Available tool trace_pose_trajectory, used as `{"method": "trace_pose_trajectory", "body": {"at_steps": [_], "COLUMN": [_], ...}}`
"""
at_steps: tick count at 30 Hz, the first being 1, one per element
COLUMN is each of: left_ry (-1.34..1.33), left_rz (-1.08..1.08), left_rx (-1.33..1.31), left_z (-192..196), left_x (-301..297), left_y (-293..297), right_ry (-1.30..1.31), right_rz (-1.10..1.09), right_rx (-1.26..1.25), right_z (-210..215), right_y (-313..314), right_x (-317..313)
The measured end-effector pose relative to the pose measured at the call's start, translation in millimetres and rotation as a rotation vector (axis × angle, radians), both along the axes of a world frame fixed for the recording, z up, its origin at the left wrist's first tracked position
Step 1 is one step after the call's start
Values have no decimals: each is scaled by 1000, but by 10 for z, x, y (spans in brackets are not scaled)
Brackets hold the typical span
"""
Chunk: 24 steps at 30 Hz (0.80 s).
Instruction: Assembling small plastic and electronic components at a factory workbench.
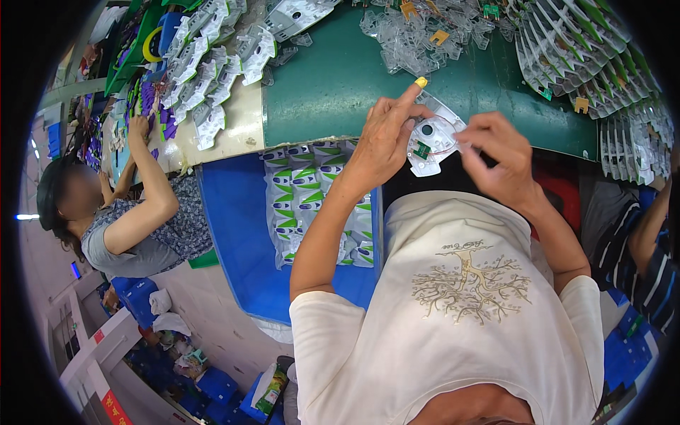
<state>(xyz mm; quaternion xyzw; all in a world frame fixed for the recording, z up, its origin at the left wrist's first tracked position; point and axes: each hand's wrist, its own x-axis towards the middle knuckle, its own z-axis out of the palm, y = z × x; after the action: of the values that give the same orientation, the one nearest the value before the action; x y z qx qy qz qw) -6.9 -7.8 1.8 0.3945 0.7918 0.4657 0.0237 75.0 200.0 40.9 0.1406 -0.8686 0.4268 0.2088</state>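
Note:
My left hand (382, 138) and my right hand (499, 159) hold one clear plastic blister pack (432, 138) between them, just above the near edge of the green worktable (340, 78). The pack has a white card backing and a small green part inside. The left thumb and fingers grip its left side, and the index finger with a yellow fingertip cover points up. The right hand pinches the pack's right edge. My white shirt fills the lower middle.
A blue bin (241, 234) at my left holds stacked finished packs (312, 205). Heaps of clear blister shells (425, 35) and white packs (205, 71) cover the table. Stacked shells (609, 71) lie at right. One person works at left (134, 227), another sits at right (644, 248).

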Motion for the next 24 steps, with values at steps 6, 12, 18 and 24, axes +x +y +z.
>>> {"method": "trace_pose_trajectory", "body": {"at_steps": [6, 12, 18, 24], "left_ry": [-68, -104, -132, -180], "left_rz": [37, 205, 33, -10], "left_rx": [-47, 184, 61, 15], "left_z": [-44, 276, 277, 227], "left_x": [14, 67, 125, 192], "left_y": [82, 176, 516, 683], "right_ry": [-314, -162, -44, -147], "right_rz": [-146, -368, -785, -728], "right_rx": [-182, -190, -295, -357], "right_z": [-339, 153, 769, 723], "right_y": [101, 904, 2385, 3295], "right_x": [97, 621, 1359, 1350]}}
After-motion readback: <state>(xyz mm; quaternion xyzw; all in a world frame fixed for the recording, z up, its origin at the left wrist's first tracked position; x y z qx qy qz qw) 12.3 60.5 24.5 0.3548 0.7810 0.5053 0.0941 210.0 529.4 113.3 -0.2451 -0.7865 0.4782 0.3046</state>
